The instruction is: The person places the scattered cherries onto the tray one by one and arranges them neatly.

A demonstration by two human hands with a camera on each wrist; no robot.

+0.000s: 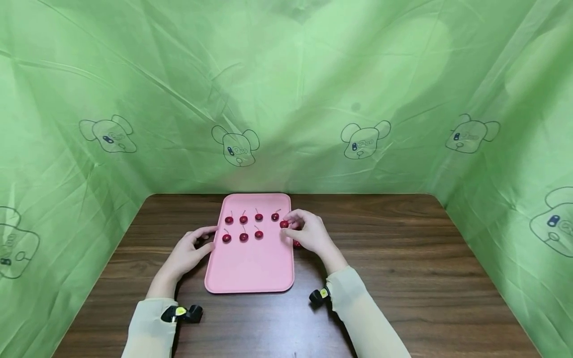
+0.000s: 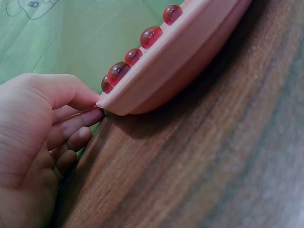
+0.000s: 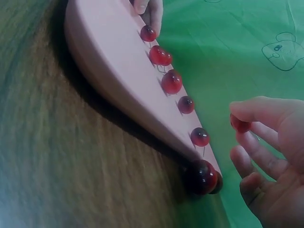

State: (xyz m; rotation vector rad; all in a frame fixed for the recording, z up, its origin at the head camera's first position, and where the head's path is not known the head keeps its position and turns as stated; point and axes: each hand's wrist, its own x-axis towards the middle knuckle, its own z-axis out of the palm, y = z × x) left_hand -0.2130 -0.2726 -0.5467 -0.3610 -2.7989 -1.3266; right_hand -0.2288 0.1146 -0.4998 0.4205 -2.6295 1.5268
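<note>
A pink tray [image 1: 250, 268] lies on the table with two rows of red cherries, several in the back row and 3 in front. My left hand [image 1: 188, 251] holds the tray's left edge; in the left wrist view its thumb and index finger meet the rim. Between the thumb and fingers of my right hand [image 1: 311, 233] a cherry [image 1: 284, 224] is pinched over the tray's right side. Under that hand, dark red cherries [image 3: 202, 176] sit beside the tray's right edge, partly hidden in the head view.
The brown wood-grain table [image 1: 403, 268] extends to both sides of the tray. Green cloth [image 1: 295, 99] printed with mouse-head drawings stands around its back and sides. A small black camera [image 1: 194, 314] sits on the left wrist, another [image 1: 319, 297] on the right.
</note>
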